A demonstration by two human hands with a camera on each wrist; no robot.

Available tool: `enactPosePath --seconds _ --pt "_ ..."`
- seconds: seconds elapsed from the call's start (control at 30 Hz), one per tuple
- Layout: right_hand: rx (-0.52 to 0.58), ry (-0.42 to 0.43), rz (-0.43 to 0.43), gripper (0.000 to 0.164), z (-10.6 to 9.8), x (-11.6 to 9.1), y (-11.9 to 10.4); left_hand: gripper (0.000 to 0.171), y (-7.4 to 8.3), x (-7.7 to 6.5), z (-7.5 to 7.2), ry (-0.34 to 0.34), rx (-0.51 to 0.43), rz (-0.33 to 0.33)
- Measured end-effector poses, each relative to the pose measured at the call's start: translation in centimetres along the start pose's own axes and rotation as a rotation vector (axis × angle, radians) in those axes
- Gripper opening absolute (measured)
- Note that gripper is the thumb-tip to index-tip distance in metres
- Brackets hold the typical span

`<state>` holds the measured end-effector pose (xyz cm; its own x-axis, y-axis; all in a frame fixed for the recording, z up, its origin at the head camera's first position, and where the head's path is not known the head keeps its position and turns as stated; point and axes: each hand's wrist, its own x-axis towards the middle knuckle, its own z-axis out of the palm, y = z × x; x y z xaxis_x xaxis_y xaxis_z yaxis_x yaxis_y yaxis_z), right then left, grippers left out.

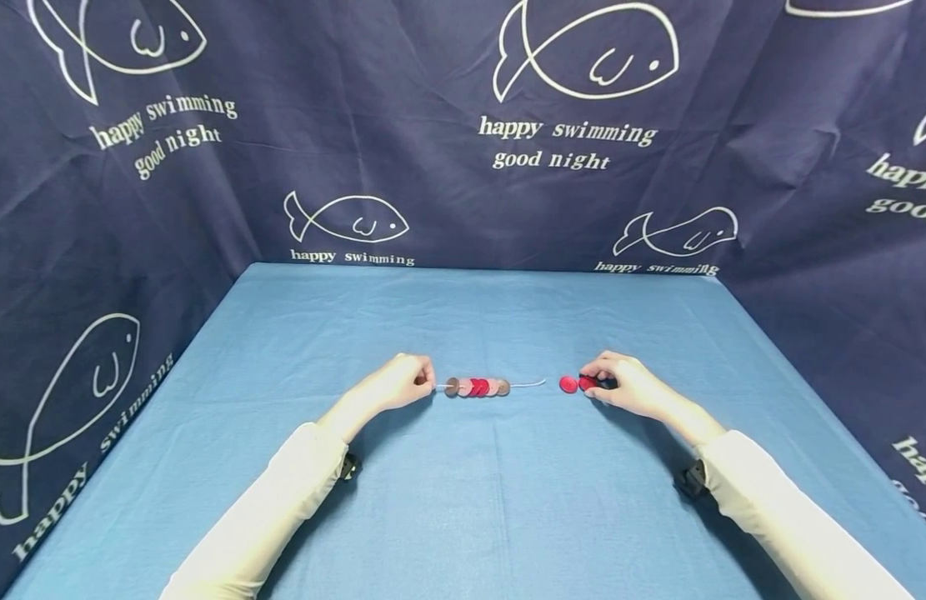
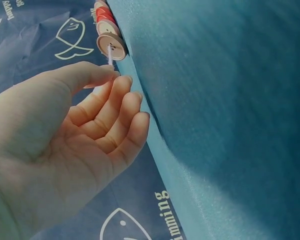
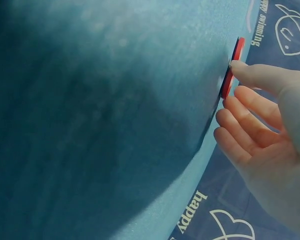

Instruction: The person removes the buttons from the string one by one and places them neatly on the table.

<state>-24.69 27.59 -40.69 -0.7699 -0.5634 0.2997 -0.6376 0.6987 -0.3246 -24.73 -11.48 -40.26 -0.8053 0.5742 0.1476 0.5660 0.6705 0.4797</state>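
Observation:
In the head view, a white string (image 1: 528, 383) lies across the middle of the table, threaded through a row of several buttons. A brown button (image 1: 452, 387) is at its left end, with pink ones and red buttons (image 1: 479, 387) between, and another brownish button (image 1: 503, 387) at its right end. My left hand (image 1: 404, 381) pinches the string's left end between thumb and forefinger. Right of the string's free end lies a loose red button (image 1: 568, 384). Beside it, my right hand (image 1: 629, 383) pinches a second red button (image 1: 586, 382) low at the table, partly hidden by the fingers.
A blue cloth (image 1: 432, 500) covers the table. Dark blue curtains (image 1: 447, 125) printed with white fish stand behind it and along both sides. Dark wrist devices (image 1: 691, 479) sit under the white sleeves.

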Motion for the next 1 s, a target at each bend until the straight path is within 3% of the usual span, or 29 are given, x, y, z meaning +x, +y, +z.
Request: enactPosePath --seconds 1.0 --pt "0.002 0.066 -0.049 0.027 -0.1 1.7 -1.7 0.007 0.2 0.0 0.0 -0.005 -0.01 0.011"
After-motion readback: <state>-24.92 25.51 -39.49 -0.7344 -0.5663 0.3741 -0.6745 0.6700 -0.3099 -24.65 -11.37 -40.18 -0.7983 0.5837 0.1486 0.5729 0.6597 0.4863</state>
